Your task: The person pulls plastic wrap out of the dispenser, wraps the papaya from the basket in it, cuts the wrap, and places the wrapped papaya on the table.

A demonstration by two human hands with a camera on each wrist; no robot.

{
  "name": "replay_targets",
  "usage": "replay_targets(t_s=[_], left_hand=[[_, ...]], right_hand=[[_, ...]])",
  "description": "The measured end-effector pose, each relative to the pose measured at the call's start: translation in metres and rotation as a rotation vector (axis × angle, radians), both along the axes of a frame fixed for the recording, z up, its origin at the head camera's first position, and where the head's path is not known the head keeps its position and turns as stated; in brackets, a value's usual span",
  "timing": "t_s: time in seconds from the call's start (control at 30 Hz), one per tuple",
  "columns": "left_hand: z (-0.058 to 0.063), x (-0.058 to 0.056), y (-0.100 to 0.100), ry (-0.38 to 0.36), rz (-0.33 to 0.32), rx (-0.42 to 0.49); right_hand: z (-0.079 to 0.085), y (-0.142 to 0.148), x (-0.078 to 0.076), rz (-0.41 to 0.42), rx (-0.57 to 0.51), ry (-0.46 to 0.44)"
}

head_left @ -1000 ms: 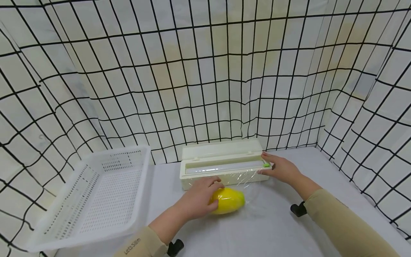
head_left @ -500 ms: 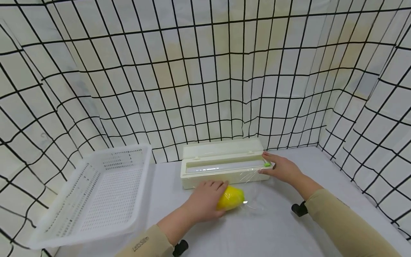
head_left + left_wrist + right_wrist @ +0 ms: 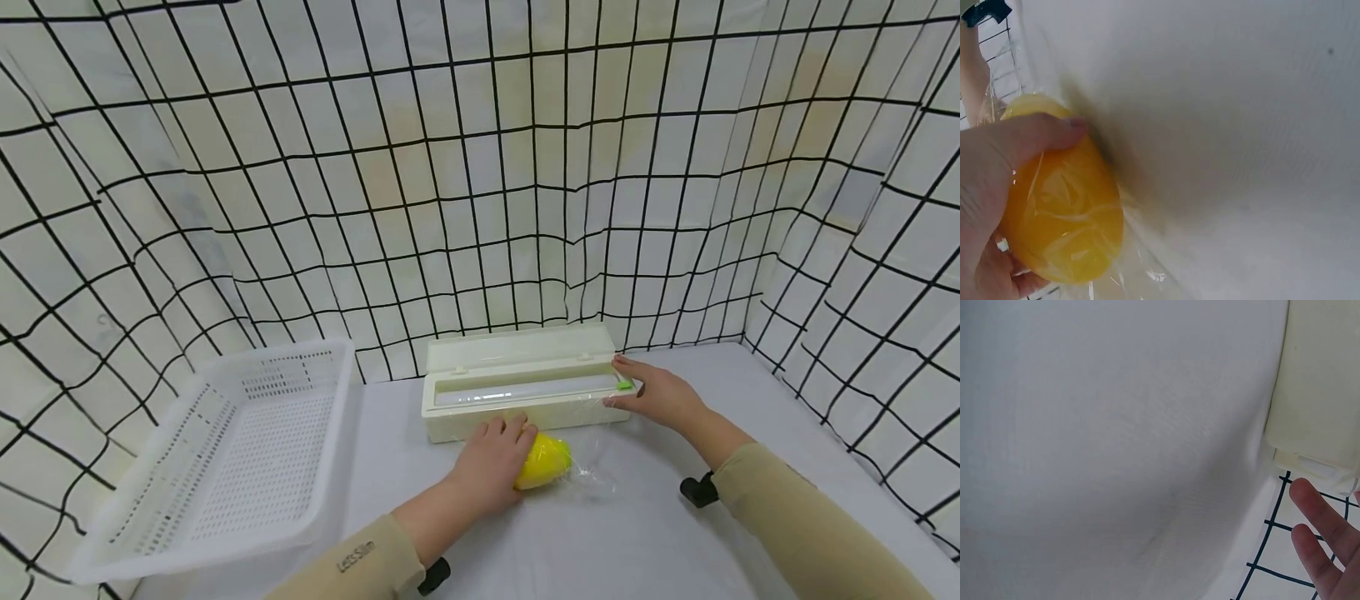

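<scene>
My left hand (image 3: 495, 465) holds a smooth yellow fruit (image 3: 546, 462) with a greenish tip, low over the white table in front of an open box. Clear cling film (image 3: 1063, 187) lies wrinkled over the fruit in the left wrist view; my thumb presses on top while other fingers curl beneath. The cream cling film dispenser (image 3: 525, 417) has its lid raised, showing the film roll (image 3: 525, 390) inside. My right hand (image 3: 663, 397) grips the dispenser's right end, thumb at the front and a finger on the upper edge. Two fingers show extended in the right wrist view.
A white perforated plastic basket (image 3: 255, 467) stands on the left. Behind the table rises a white cloth wall with a black grid (image 3: 480, 200). Loose film (image 3: 596, 475) trails beside the fruit's right end. A green slider (image 3: 624, 385) sits at the dispenser's right end.
My left hand has shifted right along the fruit and now covers more of it. The fruit has turned slightly, and the film now bunches at its right end. My right hand stays put.
</scene>
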State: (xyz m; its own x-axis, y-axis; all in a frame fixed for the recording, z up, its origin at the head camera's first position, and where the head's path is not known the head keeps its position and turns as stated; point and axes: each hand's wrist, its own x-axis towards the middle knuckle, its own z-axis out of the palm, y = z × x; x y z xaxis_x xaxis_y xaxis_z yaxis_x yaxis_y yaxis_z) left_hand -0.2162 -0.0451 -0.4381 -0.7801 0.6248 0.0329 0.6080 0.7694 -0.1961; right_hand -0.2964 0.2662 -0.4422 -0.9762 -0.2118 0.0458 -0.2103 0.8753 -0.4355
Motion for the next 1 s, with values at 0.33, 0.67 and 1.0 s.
replay_targets(t_s=[0.33,0.67,1.0], left_hand=[[0.034,-0.008,-0.012,-0.122,-0.058,0.107],[0.093,-0.019,-0.015,-0.297,-0.104,0.160],[0.130,-0.031,-0.015,-0.375,-0.048,0.178]], right_hand=[[-0.005,-0.001,-0.001,-0.013,0.000,0.036],[-0.004,-0.004,0.003,-0.070,0.043,0.025],[-0.005,-0.009,0.001,-0.075,0.078,0.036]])
